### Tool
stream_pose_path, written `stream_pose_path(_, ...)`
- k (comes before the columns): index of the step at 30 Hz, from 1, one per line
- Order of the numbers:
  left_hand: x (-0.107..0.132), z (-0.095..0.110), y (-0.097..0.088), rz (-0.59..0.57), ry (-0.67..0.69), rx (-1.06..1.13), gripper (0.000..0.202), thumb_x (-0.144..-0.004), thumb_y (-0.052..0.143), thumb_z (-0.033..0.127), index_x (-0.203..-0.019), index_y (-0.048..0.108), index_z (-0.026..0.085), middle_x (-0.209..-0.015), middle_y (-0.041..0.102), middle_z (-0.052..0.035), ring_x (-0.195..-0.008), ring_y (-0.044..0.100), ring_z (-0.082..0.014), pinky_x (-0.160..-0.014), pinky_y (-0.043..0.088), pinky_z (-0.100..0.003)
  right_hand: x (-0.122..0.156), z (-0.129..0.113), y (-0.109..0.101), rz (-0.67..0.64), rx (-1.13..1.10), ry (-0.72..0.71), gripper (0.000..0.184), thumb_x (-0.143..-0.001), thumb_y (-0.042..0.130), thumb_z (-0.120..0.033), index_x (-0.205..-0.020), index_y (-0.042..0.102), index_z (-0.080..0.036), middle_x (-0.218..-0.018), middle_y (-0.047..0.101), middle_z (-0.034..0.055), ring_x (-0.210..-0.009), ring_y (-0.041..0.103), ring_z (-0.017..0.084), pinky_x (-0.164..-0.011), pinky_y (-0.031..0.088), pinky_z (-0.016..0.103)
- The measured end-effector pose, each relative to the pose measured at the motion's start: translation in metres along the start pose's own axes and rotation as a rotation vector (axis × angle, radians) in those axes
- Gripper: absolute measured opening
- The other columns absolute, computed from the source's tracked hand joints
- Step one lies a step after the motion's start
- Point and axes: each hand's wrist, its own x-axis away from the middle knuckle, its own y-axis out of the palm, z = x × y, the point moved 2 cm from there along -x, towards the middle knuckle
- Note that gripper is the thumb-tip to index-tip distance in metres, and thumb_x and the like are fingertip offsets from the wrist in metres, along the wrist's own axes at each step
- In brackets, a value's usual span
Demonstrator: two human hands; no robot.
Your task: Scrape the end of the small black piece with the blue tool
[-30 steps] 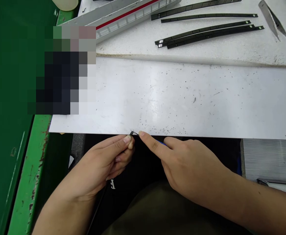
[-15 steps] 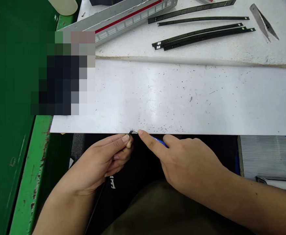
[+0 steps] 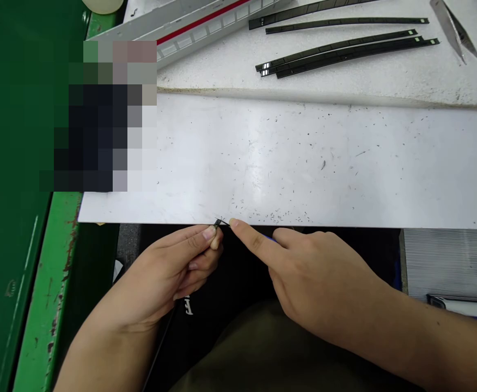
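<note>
- Left hand (image 3: pixel 173 272): thumb and forefinger pinch black strip (image 3: pixel 218 222) by its end, at the fingertips.
- Right hand (image 3: pixel 320 277): curled around blue tool (image 3: pixel 271 238), forefinger extended, tip just right of the strip end.
- White sheet (image 3: pixel 304 163) edge lies just beyond both fingertips.

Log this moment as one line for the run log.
left hand: pinching thin black strip at white sheet edge | right hand: fingertip at strip tip, gripping blue tool | back: spare black strips
</note>
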Motion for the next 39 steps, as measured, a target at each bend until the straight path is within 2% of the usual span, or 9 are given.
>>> stream_pose_path(10,0.002,0.001,0.001,-0.004,0.010,-0.011,0.038,-0.087,0.062,0.044,-0.063,0.048,0.018,-0.055,0.034,0.0058,-0.042,0.024,-0.0033,-0.035,0.021,-0.012,0.002,-0.005,-0.002,0.016,0.161,-0.012,0.078,-0.084,0.042,-0.009,-0.157,0.023,-0.026,-0.069,0.052,-0.0011,-0.042,0.038,0.013,-0.044,0.015,0.030)
stream_pose_path(16,-0.001,0.000,0.000,-0.013,0.010,0.016,0.031,-0.088,0.061,0.043,-0.071,0.054,0.018,-0.056,0.036,0.0066,-0.041,0.023,-0.0036,-0.035,0.022,-0.012,0.001,-0.004,0.006,0.020,0.220,0.026,0.082,-0.083,0.044,-0.010,-0.158,0.018,-0.030,-0.071,0.055,-0.0005,-0.041,0.036,0.011,-0.044,0.012,0.029)
stream_pose_path(18,0.002,-0.001,0.002,-0.005,0.012,0.043,0.029,-0.089,0.061,0.043,-0.074,0.056,0.019,-0.055,0.035,0.0072,-0.041,0.022,-0.0035,-0.035,0.021,-0.012,0.002,0.000,0.007,0.025,0.159,0.034,0.078,-0.086,0.042,-0.010,-0.158,0.019,-0.030,-0.072,0.057,-0.0003,-0.044,0.041,0.012,-0.044,0.017,0.029)
stream_pose_path(20,0.008,-0.004,0.006,0.006,0.016,0.073,0.026,-0.089,0.060,0.044,-0.078,0.058,0.020,-0.055,0.037,0.0071,-0.041,0.024,-0.0040,-0.035,0.022,-0.012,0.005,0.005,0.006,0.033,0.020,0.039,0.074,-0.089,0.039,-0.010,-0.158,0.019,-0.030,-0.078,0.060,0.0005,-0.051,0.049,0.014,-0.048,0.027,0.028)
stream_pose_path(23,0.017,-0.007,0.012,0.018,0.028,0.099,0.021,-0.087,0.064,0.041,-0.082,0.060,0.021,-0.059,0.044,0.0056,-0.042,0.030,-0.0046,-0.036,0.027,-0.013,0.011,0.011,0.001,0.062,-0.185,0.052,0.071,-0.092,0.035,-0.010,-0.158,0.017,-0.028,-0.085,0.063,0.0017,-0.064,0.058,0.017,-0.059,0.041,0.030)
stream_pose_path(26,0.018,-0.009,0.016,0.045,0.042,0.138,0.021,-0.087,0.064,0.040,-0.084,0.062,0.019,-0.063,0.046,0.0041,-0.046,0.032,-0.0043,-0.040,0.027,-0.012,0.015,0.013,-0.003,0.067,-0.240,0.058,0.069,-0.093,0.034,-0.009,-0.157,0.021,-0.029,-0.086,0.064,0.0025,-0.072,0.062,0.020,-0.066,0.045,0.033)
stream_pose_path(31,0.009,-0.006,0.017,-0.009,0.010,0.234,0.032,-0.092,0.052,0.044,-0.075,0.053,0.017,-0.063,0.039,0.0043,-0.046,0.025,-0.0042,-0.039,0.020,-0.013,0.014,0.011,0.000,0.042,-0.159,0.063,0.072,-0.092,0.039,-0.009,-0.157,0.021,-0.032,-0.084,0.065,0.0020,-0.067,0.061,0.019,-0.058,0.039,0.031)
stream_pose_path(36,0.005,-0.006,0.016,0.045,0.007,0.099,0.031,-0.093,0.051,0.043,-0.073,0.049,0.019,-0.059,0.042,0.0042,-0.044,0.030,-0.0057,-0.037,0.026,-0.013,0.008,0.009,0.002,0.025,-0.095,0.042,0.073,-0.091,0.043,-0.009,-0.157,0.022,-0.032,-0.080,0.062,0.0001,-0.058,0.055,0.017,-0.052,0.031,0.029)
stream_pose_path(39,0.003,-0.006,0.016,0.044,0.001,0.037,0.033,-0.092,0.051,0.045,-0.072,0.049,0.019,-0.054,0.041,0.0051,-0.041,0.027,-0.0054,-0.034,0.025,-0.013,0.005,0.009,0.001,0.033,-0.084,0.021,0.073,-0.090,0.043,-0.008,-0.157,0.022,-0.031,-0.078,0.061,-0.0001,-0.055,0.052,0.016,-0.049,0.028,0.029)
